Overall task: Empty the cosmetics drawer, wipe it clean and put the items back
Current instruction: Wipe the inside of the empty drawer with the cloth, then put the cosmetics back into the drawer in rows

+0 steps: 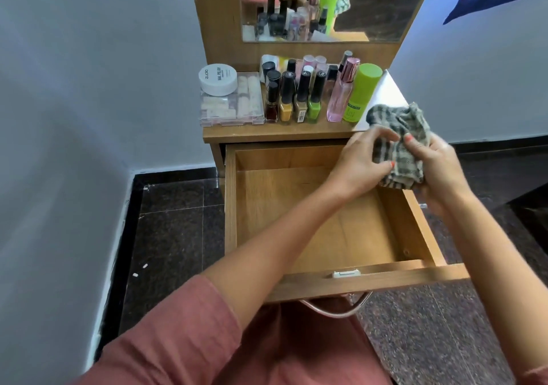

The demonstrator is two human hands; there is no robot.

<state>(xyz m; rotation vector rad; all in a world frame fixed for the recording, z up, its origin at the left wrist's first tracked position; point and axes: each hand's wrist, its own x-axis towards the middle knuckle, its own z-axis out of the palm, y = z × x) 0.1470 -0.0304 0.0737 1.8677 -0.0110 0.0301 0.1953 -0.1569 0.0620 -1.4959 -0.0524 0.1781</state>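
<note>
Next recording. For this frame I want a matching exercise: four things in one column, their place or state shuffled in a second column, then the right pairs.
Things
1. drawer
2. checked cloth
3. white jar
4. green can

Place or state
A. sits on top of the clear box
B. pulled out, nothing inside
C. gripped by the left hand and the right hand
D. stands on the tabletop just right of the pink bottle

Pairs: 1-B, 2-C, 3-A, 4-D
</note>
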